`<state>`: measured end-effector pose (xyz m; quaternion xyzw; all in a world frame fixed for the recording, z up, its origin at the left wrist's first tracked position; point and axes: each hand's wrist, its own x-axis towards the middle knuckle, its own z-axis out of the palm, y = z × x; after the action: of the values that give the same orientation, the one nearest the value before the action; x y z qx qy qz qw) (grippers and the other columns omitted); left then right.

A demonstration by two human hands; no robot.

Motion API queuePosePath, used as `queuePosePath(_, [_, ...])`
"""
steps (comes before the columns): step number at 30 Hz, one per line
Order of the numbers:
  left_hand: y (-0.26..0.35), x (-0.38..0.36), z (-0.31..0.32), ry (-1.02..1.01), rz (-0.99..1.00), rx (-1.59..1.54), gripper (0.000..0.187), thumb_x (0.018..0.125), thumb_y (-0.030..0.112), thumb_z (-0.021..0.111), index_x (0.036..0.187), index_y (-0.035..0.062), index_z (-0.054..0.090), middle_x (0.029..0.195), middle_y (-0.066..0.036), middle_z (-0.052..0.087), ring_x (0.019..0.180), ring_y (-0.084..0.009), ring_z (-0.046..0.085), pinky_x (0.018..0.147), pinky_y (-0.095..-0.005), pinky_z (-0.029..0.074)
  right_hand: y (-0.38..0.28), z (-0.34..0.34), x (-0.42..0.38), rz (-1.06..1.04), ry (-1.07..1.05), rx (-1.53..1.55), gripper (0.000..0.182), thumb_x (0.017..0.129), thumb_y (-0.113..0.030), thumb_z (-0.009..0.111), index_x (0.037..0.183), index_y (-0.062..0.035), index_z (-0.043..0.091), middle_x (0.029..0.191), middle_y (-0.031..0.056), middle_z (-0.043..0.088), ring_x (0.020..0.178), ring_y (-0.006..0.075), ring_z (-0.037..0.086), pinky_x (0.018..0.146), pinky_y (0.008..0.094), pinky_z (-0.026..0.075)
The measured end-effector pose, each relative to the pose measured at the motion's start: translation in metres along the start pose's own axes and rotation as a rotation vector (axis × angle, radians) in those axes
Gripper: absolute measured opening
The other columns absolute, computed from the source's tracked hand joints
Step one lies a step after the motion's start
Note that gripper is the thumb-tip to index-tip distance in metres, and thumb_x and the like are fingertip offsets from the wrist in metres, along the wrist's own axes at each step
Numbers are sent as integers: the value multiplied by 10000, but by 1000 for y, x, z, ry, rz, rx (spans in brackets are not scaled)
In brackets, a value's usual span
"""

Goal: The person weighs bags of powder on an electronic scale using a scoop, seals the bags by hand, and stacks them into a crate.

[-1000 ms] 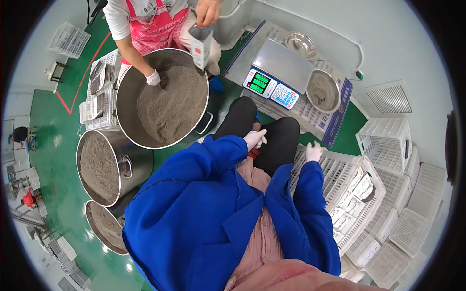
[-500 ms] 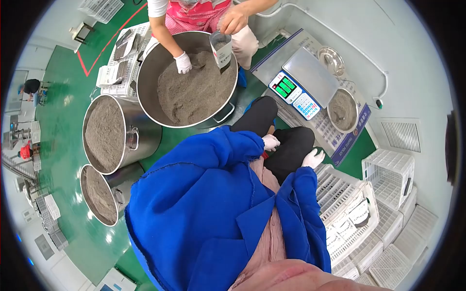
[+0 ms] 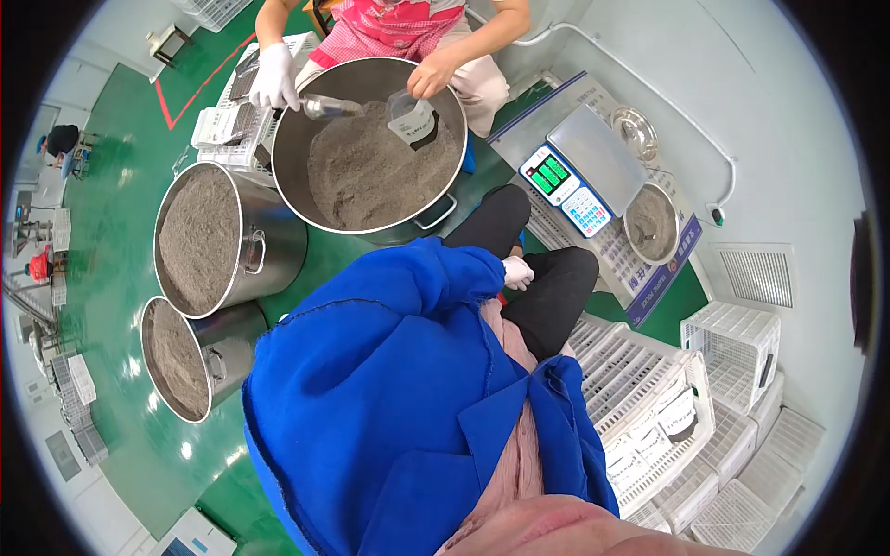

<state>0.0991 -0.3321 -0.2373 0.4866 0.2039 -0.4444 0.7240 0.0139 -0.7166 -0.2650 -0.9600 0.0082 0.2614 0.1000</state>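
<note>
My left hand point(image 3: 518, 272), in a white glove, rests on my lap between my dark trouser legs point(image 3: 550, 301). Its fingers are curled in and I see nothing in them. My right hand is out of sight; only the blue right sleeve point(image 3: 567, 408) shows, beside a white plastic crate point(image 3: 603, 357). Several white pouches point(image 3: 649, 435) lie in that crate. Ahead of me is a large steel pot point(image 3: 278, 176) with grey-brown powder point(image 3: 371, 181). Right of the pot stands a digital scale point(image 3: 593, 162) with lit green digits.
Across the pot, a co-worker's gloved hand point(image 3: 275, 79) holds a metal scoop point(image 3: 329, 107); the other hand point(image 3: 432, 74) grips a pouch point(image 3: 413, 120). Two more powder-filled pots point(image 3: 273, 246) stand left. A steel bowl point(image 3: 652, 222) sits by the scale. Crates point(image 3: 732, 352) line the right wall.
My right hand has drawn back out of view toward my body. My left hand stays put. The co-worker's gloved hand has risen from the powder with the scoop.
</note>
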Motion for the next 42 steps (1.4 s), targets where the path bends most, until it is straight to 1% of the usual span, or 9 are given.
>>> queuePosePath(14, [0, 5, -6, -81, 15, -4, 185, 969, 212, 639, 1033, 90, 761, 905, -50, 750, 708, -194, 711, 578, -287, 534, -17, 3, -10, 62, -80, 43, 356, 984, -200, 447, 1036, -46, 764, 1054, 262, 728, 1047, 423, 703, 908, 525, 566])
queuePosePath(20, [14, -50, 29, 330, 241, 210, 190, 966, 239, 669, 965, 76, 766, 768, -38, 715, 579, -123, 615, 494, -260, 444, -23, 12, -13, 71, -82, 50, 353, 982, -199, 453, 1031, -41, 765, 1048, 263, 728, 1043, 424, 704, 907, 521, 569])
queuePosePath(26, [52, -94, 41, 304, 56, 37, 695, 960, 696, 538, 753, 50, 692, 453, 1, 451, 373, -106, 367, 403, -299, 249, -19, 17, 0, 123, -26, 16, 349, 980, -197, 458, 1026, -37, 765, 1042, 264, 728, 1039, 426, 705, 906, 516, 572])
queuePosePath(28, [64, -107, 35, 80, 143, -84, 578, 998, 612, 545, 1077, 67, 722, 960, -37, 712, 780, -144, 631, 716, -311, 488, -2, 24, 19, 110, -22, -98, 348, 980, -197, 460, 1024, -35, 765, 1041, 264, 728, 1038, 427, 705, 905, 515, 573])
queuePosePath(31, [99, -145, 28, -122, 230, -332, 645, 1025, 546, 526, 1465, 76, 503, 1484, -55, 525, 1366, -229, 482, 1106, -418, 386, -13, -39, 40, 164, -78, -269, 305, 924, -158, 527, 1020, 10, 762, 1083, 297, 712, 1076, 450, 688, 935, 512, 559])
queuePosePath(32, [117, -160, 20, -197, 226, -378, 683, 1034, 527, 518, 1539, 78, 419, 1563, -69, 457, 1459, -252, 410, 1154, -442, 351, -6, -48, 50, 436, 149, 213, 365, 968, -252, 476, 1057, -7, 731, 1109, 307, 692, 1105, 440, 663, 947, 520, 531])
queuePosePath(33, [127, -168, 7, -351, 225, -475, 667, 1052, 512, 484, 1544, 67, 412, 1564, -90, 470, 1441, -263, 441, 1135, -449, 384, -7, -55, 61, 356, 544, 464, 461, 952, -340, 499, 1148, 28, 695, 1206, 343, 647, 1209, 471, 593, 1045, 490, 471])
queuePosePath(35, [135, -179, -9, -482, 248, -539, 681, 1061, 525, 453, 1553, 59, 391, 1570, -132, 462, 1416, -281, 477, 1120, -462, 423, -14, -117, 87, 371, 413, 528, 639, 920, -362, 534, 1423, 31, 534, 1334, 289, 630, 1330, 409, 539, 1138, 424, 399])
queuePosePath(42, [127, -163, -36, -539, 176, -725, 674, 1069, 500, 452, 1555, 40, 366, 1581, -195, 430, 1447, -332, 445, 1139, -540, 419, -69, -232, 184, 154, 599, 442, 755, 901, -433, 674, 1482, 9, 480, 1297, 242, 670, 1232, 374, 629, 1059, 411, 475])
